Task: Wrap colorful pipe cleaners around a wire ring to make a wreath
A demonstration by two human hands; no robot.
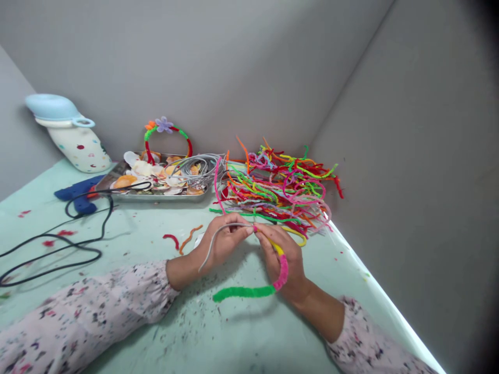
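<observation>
My left hand (226,238) pinches a thin grey wire (211,247) near its middle, and one end of the wire hangs down over the wrist. Close against its fingertips, my right hand (283,254) is closed on a fuzzy band wrapped in yellow, pink and green. The band's pink part (281,272) curves below the right hand, and its green end (244,293) points left above the table. Between the fingertips of both hands shows a small pink bit. A yellow pipe cleaner (299,235) loops out behind the right hand.
Behind the hands lies a pile of coloured pipe cleaners (268,189). Left of it, a metal tray (156,198) holds shells, coiled wire and a flowered hoop (189,145). Farther left are a blue glue gun (83,193), its black cable (102,228) and a white bottle (80,148).
</observation>
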